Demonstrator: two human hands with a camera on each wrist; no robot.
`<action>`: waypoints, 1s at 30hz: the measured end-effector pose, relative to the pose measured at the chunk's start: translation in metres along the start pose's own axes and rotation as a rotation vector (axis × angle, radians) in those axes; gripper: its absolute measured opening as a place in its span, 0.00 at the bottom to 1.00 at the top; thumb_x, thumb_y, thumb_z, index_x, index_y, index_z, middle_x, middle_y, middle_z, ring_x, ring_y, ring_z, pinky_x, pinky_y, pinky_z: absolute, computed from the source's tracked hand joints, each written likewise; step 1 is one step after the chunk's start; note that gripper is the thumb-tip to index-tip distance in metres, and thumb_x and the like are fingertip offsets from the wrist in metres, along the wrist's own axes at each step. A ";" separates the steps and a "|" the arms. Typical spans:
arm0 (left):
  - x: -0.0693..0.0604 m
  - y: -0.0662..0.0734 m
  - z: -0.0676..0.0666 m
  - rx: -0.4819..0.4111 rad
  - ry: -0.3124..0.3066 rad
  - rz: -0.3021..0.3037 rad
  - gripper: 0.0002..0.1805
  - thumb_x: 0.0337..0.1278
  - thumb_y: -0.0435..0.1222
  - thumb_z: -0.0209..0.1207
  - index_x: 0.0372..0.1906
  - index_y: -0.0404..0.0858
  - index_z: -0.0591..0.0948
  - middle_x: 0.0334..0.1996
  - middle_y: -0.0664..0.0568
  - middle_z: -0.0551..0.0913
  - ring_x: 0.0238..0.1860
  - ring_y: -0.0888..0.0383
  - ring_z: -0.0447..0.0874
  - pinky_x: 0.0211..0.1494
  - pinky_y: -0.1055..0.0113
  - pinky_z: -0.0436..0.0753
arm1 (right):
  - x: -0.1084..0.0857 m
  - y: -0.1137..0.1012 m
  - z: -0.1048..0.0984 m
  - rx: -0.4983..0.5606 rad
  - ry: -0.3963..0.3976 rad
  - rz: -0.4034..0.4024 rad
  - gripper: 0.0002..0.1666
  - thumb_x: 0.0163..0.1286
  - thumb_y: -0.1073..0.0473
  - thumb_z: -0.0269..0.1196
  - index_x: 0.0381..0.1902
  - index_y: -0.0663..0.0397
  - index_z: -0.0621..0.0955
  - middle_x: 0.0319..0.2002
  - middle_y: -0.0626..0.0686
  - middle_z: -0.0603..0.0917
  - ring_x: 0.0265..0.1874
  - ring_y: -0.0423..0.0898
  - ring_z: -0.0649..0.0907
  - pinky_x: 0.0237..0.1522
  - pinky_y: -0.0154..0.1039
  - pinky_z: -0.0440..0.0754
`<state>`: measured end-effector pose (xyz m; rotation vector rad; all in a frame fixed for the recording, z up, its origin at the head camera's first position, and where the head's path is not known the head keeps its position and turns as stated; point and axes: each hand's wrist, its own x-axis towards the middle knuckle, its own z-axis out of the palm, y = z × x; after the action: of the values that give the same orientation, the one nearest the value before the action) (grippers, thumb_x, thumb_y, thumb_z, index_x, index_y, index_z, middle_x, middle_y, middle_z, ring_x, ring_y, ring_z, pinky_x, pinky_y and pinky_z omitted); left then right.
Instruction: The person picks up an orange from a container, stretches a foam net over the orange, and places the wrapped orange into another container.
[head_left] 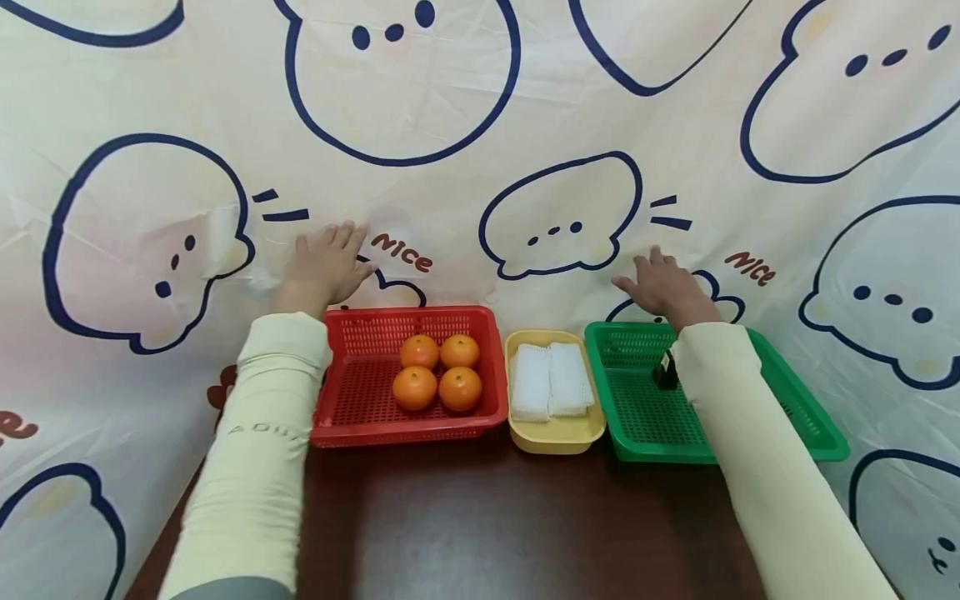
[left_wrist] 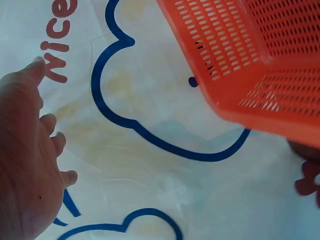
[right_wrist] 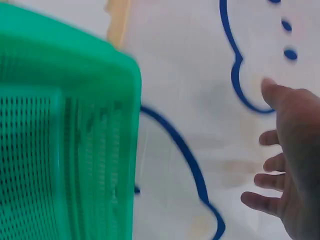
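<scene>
Fingers [head_left: 342, 237] spread, released: left hand [head_left: 321, 268] near the red basket [head_left: 408, 432] left of the yellow box [head_left: 553, 437], right hand [head_left: 666, 287] near the green basket [head_left: 663, 452] right of it.

left arm [head_left: 258, 467] extended | left hand [head_left: 324, 265] splayed | right arm [head_left: 768, 458] extended | right hand [head_left: 665, 288] splayed

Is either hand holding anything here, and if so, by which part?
Nothing is held: the left hand and right hand are both open and empty.
</scene>
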<state>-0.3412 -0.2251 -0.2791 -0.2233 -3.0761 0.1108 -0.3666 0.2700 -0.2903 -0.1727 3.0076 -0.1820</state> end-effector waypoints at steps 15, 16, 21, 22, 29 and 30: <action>-0.104 0.021 0.048 -0.178 0.035 0.305 0.24 0.79 0.41 0.51 0.70 0.33 0.73 0.66 0.35 0.77 0.69 0.36 0.73 0.70 0.34 0.71 | -0.014 -0.136 0.093 0.301 -0.059 -0.380 0.36 0.78 0.36 0.53 0.69 0.56 0.73 0.67 0.59 0.75 0.65 0.56 0.75 0.69 0.55 0.74; -0.115 0.024 0.054 -0.173 0.031 0.326 0.24 0.78 0.41 0.53 0.70 0.34 0.74 0.65 0.37 0.78 0.69 0.37 0.74 0.69 0.34 0.72 | -0.017 -0.146 0.100 0.299 -0.068 -0.408 0.36 0.78 0.36 0.55 0.69 0.56 0.73 0.66 0.59 0.76 0.65 0.55 0.75 0.70 0.55 0.74; -0.157 0.028 0.079 -0.217 -0.026 0.330 0.27 0.74 0.44 0.58 0.72 0.39 0.73 0.67 0.41 0.79 0.70 0.40 0.74 0.71 0.32 0.68 | -0.025 -0.186 0.131 0.319 -0.138 -0.452 0.37 0.75 0.38 0.61 0.71 0.55 0.72 0.67 0.57 0.75 0.65 0.53 0.74 0.71 0.53 0.73; -0.163 0.026 0.083 -0.240 -0.038 0.311 0.28 0.73 0.44 0.58 0.73 0.40 0.73 0.68 0.41 0.78 0.71 0.40 0.73 0.72 0.32 0.66 | -0.024 -0.192 0.136 0.322 -0.148 -0.447 0.38 0.74 0.39 0.61 0.72 0.55 0.71 0.68 0.57 0.74 0.66 0.53 0.74 0.72 0.54 0.73; -0.190 0.007 0.105 -0.325 0.016 0.250 0.28 0.70 0.39 0.61 0.72 0.39 0.74 0.68 0.41 0.78 0.72 0.37 0.71 0.72 0.32 0.66 | -0.016 -0.213 0.152 0.264 -0.162 -0.351 0.43 0.69 0.43 0.68 0.75 0.55 0.68 0.71 0.59 0.70 0.66 0.53 0.74 0.71 0.53 0.75; -0.192 0.004 0.108 -0.329 0.028 0.251 0.27 0.70 0.39 0.61 0.71 0.39 0.75 0.67 0.42 0.79 0.72 0.37 0.72 0.71 0.32 0.67 | -0.015 -0.214 0.153 0.238 -0.158 -0.348 0.44 0.69 0.45 0.69 0.75 0.55 0.68 0.71 0.59 0.70 0.65 0.53 0.74 0.70 0.52 0.76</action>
<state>-0.1577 -0.2560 -0.3968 -0.6192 -3.0052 -0.3872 -0.3091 0.0433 -0.4121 -0.6508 2.7469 -0.5278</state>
